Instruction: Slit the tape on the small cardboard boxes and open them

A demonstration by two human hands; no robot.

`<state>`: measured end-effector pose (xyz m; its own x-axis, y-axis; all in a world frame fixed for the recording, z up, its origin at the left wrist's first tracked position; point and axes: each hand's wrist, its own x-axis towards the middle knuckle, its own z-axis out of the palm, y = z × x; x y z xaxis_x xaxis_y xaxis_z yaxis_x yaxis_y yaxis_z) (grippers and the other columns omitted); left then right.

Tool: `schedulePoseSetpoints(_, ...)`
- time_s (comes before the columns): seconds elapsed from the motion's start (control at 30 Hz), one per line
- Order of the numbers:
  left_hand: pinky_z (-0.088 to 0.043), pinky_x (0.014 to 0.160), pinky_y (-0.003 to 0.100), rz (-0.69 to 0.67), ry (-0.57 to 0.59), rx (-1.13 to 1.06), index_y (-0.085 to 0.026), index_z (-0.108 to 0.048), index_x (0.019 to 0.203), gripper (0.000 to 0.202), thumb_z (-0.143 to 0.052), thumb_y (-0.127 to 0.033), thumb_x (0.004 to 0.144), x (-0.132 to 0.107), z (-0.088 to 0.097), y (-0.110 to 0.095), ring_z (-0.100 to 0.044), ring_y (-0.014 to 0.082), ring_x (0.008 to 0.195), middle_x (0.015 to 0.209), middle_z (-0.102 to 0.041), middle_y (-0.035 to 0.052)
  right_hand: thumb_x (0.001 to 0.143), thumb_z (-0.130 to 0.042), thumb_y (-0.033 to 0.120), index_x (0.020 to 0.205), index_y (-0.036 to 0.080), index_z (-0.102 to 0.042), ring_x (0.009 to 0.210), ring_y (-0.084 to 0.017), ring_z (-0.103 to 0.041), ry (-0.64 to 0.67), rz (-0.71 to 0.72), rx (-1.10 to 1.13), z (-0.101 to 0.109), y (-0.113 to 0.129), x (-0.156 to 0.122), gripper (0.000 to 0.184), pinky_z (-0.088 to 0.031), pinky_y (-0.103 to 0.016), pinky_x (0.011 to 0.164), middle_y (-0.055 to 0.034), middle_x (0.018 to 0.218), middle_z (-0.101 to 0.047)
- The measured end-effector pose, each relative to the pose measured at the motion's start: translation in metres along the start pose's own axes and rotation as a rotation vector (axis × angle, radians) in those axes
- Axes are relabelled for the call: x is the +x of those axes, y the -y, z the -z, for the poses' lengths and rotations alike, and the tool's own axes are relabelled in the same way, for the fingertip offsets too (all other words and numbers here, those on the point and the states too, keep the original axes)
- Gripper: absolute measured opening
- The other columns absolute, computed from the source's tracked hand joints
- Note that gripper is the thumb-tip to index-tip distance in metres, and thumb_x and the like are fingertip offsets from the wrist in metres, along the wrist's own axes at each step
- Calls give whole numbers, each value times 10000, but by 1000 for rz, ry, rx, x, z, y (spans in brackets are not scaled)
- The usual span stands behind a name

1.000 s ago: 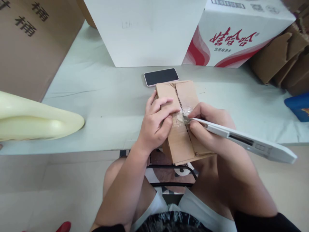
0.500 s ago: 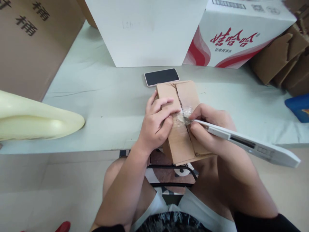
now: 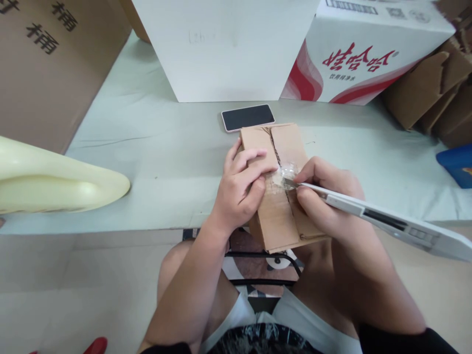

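A small cardboard box lies at the table's front edge, its near end jutting past it. Clear tape, wrinkled and partly loose, spans the seam between the top flaps. My left hand grips the box from the left side, fingers across the top flap and thumb folded in. In my right hand is a white utility knife, pinched close to the blade, its handle sticking out to the right. The blade tip touches the tape at the seam.
A phone lies flat just behind the box. A tall white box, a red-and-white carton and a large brown carton line the back. A pale yellow curved object is at left, a blue item at right.
My right hand and the knife have shifted slightly to the right, with the blade still at the tape. The left hand and the box stay practically where they were.
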<state>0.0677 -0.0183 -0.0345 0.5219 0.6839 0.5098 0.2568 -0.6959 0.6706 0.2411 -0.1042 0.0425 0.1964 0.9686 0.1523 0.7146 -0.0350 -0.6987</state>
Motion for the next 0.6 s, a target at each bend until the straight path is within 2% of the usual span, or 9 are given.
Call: schedulePoseSetpoints(0.6, -292, 1381, 556, -40, -33, -28, -206, -789, 1136, 356, -445, -234, 1048, 0, -1, 1, -602, 257, 1377, 1353, -709, 114, 736, -533, 238, 717, 222, -559, 434, -96, -478, -16, 61, 32, -1, -2, 0, 36, -335, -247, 456, 31, 524, -585)
